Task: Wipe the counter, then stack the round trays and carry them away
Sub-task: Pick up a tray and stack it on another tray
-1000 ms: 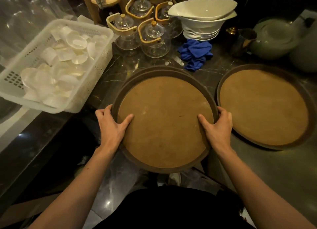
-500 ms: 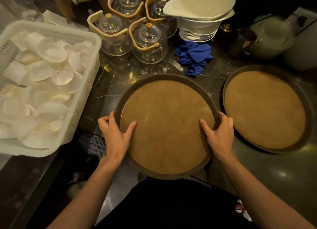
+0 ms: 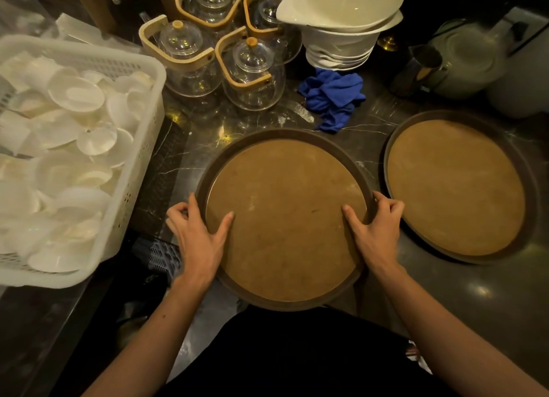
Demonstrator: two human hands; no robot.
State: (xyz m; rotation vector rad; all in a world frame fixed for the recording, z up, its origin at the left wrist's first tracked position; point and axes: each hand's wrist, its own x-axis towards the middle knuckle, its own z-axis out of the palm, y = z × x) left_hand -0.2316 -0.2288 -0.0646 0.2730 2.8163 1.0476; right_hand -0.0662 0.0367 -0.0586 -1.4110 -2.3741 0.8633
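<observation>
Pulled nearer the counter's (image 3: 445,301) front edge, one of two round brown trays (image 3: 285,218) is gripped by the left hand (image 3: 199,239) and the right hand (image 3: 375,233); the second tray (image 3: 457,185) lies at the right.

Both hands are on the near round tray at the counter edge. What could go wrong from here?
1. The near round brown tray overhangs the dark marble counter; only the left hand and right hand pinch its rim, so it could tip.
2. Swinging it could hit the glass teapots with wooden handles or the white plastic basket.
</observation>
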